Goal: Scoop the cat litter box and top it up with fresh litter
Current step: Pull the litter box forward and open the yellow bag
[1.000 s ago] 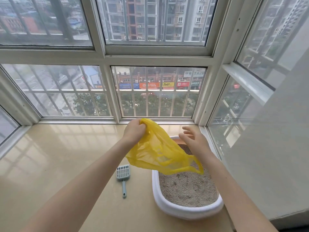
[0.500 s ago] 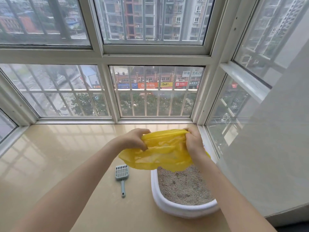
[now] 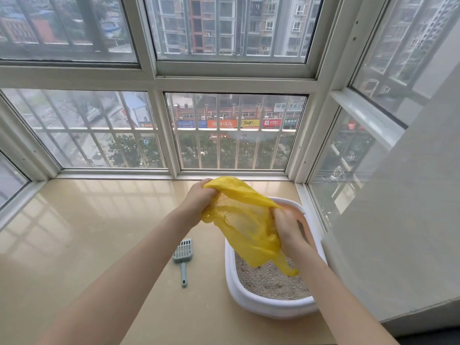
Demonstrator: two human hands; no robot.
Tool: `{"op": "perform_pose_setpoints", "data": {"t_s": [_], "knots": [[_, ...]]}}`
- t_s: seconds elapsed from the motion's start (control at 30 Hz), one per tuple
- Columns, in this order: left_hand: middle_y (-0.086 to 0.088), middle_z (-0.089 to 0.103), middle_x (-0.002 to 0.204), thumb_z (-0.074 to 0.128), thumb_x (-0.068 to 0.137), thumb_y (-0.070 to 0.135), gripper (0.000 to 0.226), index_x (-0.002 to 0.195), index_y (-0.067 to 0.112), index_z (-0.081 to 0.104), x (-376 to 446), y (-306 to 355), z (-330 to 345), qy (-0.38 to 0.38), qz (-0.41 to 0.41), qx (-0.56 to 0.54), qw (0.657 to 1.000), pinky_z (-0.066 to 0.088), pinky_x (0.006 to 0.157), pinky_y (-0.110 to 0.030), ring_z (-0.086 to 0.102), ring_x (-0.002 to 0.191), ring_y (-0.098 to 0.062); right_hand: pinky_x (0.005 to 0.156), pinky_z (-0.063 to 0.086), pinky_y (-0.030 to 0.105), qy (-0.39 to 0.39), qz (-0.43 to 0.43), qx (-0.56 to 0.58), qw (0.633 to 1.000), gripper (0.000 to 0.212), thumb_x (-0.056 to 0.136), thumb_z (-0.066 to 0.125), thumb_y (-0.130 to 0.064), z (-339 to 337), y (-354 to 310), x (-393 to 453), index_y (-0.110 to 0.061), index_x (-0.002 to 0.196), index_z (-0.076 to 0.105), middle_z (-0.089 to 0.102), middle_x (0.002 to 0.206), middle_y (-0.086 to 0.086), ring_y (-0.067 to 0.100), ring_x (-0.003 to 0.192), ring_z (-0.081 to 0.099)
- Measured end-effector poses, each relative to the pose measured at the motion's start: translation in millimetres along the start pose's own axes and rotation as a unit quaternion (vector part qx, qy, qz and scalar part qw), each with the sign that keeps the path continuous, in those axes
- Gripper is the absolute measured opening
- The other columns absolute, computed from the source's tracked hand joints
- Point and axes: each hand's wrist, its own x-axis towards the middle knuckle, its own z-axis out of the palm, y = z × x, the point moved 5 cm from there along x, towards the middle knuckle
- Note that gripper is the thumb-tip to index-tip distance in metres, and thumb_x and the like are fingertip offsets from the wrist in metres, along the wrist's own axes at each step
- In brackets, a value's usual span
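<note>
A thin yellow plastic bag (image 3: 245, 225) hangs in the air above the far half of the white litter box (image 3: 263, 303). My left hand (image 3: 199, 200) is shut on the bag's upper left edge. My right hand (image 3: 288, 226) grips its right edge, lower down, with the fingers tucked into the plastic. Grey litter (image 3: 268, 280) fills the box, and the bag hides its far part. A pale blue slotted scoop (image 3: 183, 257) lies flat on the floor left of the box, handle toward me, touched by neither hand.
The beige tiled floor (image 3: 82, 240) stretches wide to the left of the scoop. Window frames (image 3: 171, 174) close off the far side and the right. A grey wall (image 3: 403, 220) stands right beside the box.
My right hand has dropped lower and nearer, pulling the bag's right edge down, so the bag now hangs stretched between both hands. The view has shifted a little to the right.
</note>
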Motion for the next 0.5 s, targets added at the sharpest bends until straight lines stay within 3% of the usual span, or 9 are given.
{"op": "perform_pose_setpoints", "data": {"t_s": [0.1, 0.17, 0.2, 0.27, 0.33, 0.4, 0.5], "knots": [[-0.006, 0.066, 0.078, 0.073, 0.073, 0.01, 0.016, 0.086, 0.017, 0.066, -2, -1, -4, -0.119, -0.004, 0.101, 0.988, 0.052, 0.059, -0.028, 0.063, 0.071, -0.02, 0.049, 0.043, 0.024, 0.033, 0.032, 0.145, 0.988, 0.025, 0.093, 0.048, -0.018, -21, -3, 2, -0.017, 0.073, 0.061, 0.058, 0.065, 0.004, 0.013, 0.051, 0.053], [-0.006, 0.066, 0.079, 0.078, 0.068, 0.019, 0.021, 0.085, 0.018, 0.066, -3, -3, -12, -0.165, -0.043, 0.132, 0.976, 0.052, 0.058, -0.029, 0.064, 0.071, -0.021, 0.05, 0.05, 0.026, -0.014, 0.054, 0.226, 0.973, 0.023, 0.093, 0.051, -0.019, -27, -3, 4, -0.014, 0.078, 0.067, 0.066, 0.066, 0.005, 0.015, 0.052, 0.061], [-0.006, 0.065, 0.079, 0.079, 0.07, 0.021, 0.019, 0.083, 0.019, 0.066, -1, -2, -17, -0.151, -0.047, 0.125, 0.979, 0.052, 0.057, -0.029, 0.063, 0.07, -0.021, 0.055, 0.052, 0.028, -0.052, 0.061, 0.237, 0.968, 0.021, 0.091, 0.053, -0.02, -27, -2, 4, -0.012, 0.081, 0.07, 0.068, 0.07, 0.007, 0.019, 0.057, 0.063], [-0.006, 0.062, 0.076, 0.077, 0.076, 0.025, 0.014, 0.08, 0.018, 0.065, 5, 3, -29, -0.062, -0.033, 0.075, 0.995, 0.051, 0.058, -0.03, 0.061, 0.067, -0.021, 0.057, 0.048, 0.03, -0.113, 0.066, 0.183, 0.974, 0.02, 0.084, 0.06, -0.022, -23, 5, 1, -0.008, 0.091, 0.072, 0.063, 0.079, 0.015, 0.026, 0.064, 0.059], [-0.004, 0.059, 0.069, 0.079, 0.072, 0.029, 0.02, 0.076, 0.016, 0.063, 8, 9, -35, 0.005, 0.014, 0.056, 0.998, 0.048, 0.058, -0.028, 0.057, 0.064, -0.02, 0.064, 0.044, 0.036, -0.16, 0.037, 0.04, 0.986, 0.037, 0.072, 0.064, -0.026, -16, 16, -1, -0.003, 0.101, 0.069, 0.059, 0.089, 0.018, 0.028, 0.076, 0.055], [-0.002, 0.058, 0.067, 0.078, 0.07, 0.03, 0.022, 0.076, 0.014, 0.064, 6, 14, -27, 0.007, 0.051, 0.089, 0.995, 0.046, 0.058, -0.026, 0.056, 0.063, -0.017, 0.074, 0.05, 0.04, -0.184, -0.012, -0.082, 0.979, 0.042, 0.069, 0.062, -0.033, -8, 18, -3, -0.005, 0.101, 0.068, 0.067, 0.093, 0.013, 0.025, 0.082, 0.062], [-0.001, 0.059, 0.068, 0.075, 0.078, 0.026, 0.017, 0.081, 0.01, 0.069, 4, 20, -9, 0.007, 0.073, 0.172, 0.982, 0.045, 0.057, -0.023, 0.056, 0.063, -0.013, 0.077, 0.055, 0.035, -0.182, -0.072, -0.123, 0.973, 0.037, 0.072, 0.067, -0.041, 1, 5, -5, -0.024, 0.104, 0.067, 0.072, 0.096, 0.001, 0.018, 0.085, 0.069]]}}
